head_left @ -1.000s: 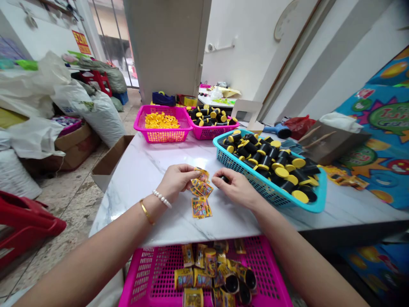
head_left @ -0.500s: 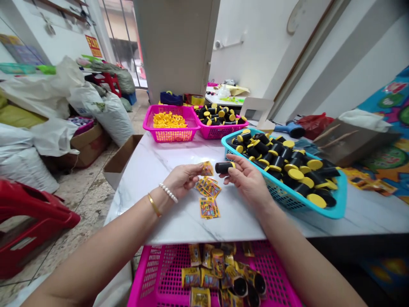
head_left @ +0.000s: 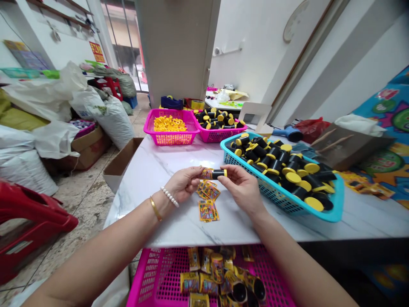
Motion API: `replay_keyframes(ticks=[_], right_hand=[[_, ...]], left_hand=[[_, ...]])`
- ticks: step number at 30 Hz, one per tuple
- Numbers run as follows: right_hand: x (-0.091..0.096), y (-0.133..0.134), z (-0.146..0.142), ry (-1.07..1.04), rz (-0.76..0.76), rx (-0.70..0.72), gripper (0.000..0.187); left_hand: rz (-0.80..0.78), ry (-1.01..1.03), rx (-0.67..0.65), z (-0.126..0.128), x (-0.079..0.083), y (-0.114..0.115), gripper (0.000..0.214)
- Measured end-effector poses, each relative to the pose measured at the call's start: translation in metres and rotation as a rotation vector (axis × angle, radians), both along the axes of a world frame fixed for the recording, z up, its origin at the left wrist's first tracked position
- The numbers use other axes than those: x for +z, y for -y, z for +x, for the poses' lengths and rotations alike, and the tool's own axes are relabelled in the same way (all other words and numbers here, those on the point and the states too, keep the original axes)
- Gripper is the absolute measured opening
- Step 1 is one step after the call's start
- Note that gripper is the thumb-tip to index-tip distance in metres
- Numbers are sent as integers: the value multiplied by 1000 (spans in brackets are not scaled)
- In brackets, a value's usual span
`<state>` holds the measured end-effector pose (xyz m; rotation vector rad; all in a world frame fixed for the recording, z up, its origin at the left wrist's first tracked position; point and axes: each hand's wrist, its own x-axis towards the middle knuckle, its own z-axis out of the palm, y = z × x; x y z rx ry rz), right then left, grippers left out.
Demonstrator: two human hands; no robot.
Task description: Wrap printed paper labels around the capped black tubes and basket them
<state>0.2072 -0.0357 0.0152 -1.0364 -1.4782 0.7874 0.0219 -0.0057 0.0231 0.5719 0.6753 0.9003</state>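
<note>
My right hand point(head_left: 240, 187) holds a small black tube with a yellow cap point(head_left: 219, 173) sideways above the white marble table point(head_left: 153, 170). My left hand point(head_left: 184, 184) pinches a yellow printed sleeve point(head_left: 207, 173) that sits over the tube's left end. Below the hands, loose yellow sleeves point(head_left: 208, 200) lie on the table. A teal basket point(head_left: 277, 200) full of black tubes with yellow caps stands just right of my right hand.
A pink basket point(head_left: 159, 277) of sleeved tubes sits below the table's near edge. Two pink baskets stand at the far edge, one with yellow caps point(head_left: 169, 124), one with black tubes point(head_left: 217, 121). Bags, a cardboard box point(head_left: 119, 162) and a red stool point(head_left: 28, 226) fill the floor at left.
My right hand picked a black tube from beside the teal basket and brought it left. My left hand lifted one sleeve from the pile, and the sleeve now covers the tube's end.
</note>
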Motion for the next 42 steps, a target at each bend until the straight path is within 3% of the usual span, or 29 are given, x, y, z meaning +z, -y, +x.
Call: replay_keyframes(ticks=[5,9,14,19,24,28,32,38,42], right_hand=[[-2,6,-4,-19,-12,-14,31],[-3,6,-6,-143,-80,113,29],[-4,7,-5,-164,-84,149,33],[-5,7,-3,-78,-50,157,34],[-3,6,5,44,68,86,31],[-5,4,8,49,14,95,31],[-8,4,5,-27,-5,129,31],[-10,8,-3,147,131,64,27],[-10,8,-2,193,145,44,28]], left_hand=[[22,12,26,0,0,1,14],[85,-7,27,2,-2,2,11],[232,-194,128,4,-3,5,22],[349,-295,-89,0,-1,6,36],[415,-318,-81,-2,-3,4,34],[515,-352,-77,-2,-6,3,32],[518,-348,-87,-1,-5,4,33],[520,-295,-77,5,-11,4,42],[364,-317,-87,1,-9,2,41]])
